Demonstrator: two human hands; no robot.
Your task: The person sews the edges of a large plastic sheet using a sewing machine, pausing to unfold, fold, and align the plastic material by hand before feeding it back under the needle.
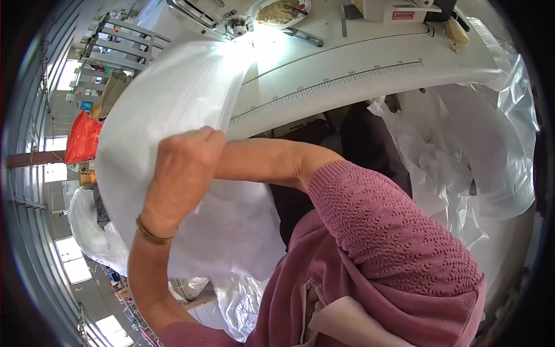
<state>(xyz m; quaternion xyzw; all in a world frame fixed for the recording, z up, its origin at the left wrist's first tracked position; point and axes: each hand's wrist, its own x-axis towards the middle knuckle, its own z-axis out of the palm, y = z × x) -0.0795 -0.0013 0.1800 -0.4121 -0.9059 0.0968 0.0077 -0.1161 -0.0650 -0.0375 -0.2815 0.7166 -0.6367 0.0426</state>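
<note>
My left hand (184, 173), with a bracelet (151, 232) at its wrist, is closed on the near edge of a large translucent white plastic sheet (156, 104). My right forearm (260, 160) reaches across from the right and passes behind my left hand, which hides my right hand and its fingers. The sheet rises in a wide curve to a brightly lit sewing machine head (237, 26) and hangs down below my hands. Glare at the machine hides where the sheet meets the needle area.
A white table (370, 52) with a printed ruler (329, 81) lies beyond my arms. On it are a round dish (281, 13) and a metal tool (305, 37). Crumpled clear plastic (451, 156) lies at the right. A red bag (84, 137) and a rack (118, 46) stand left.
</note>
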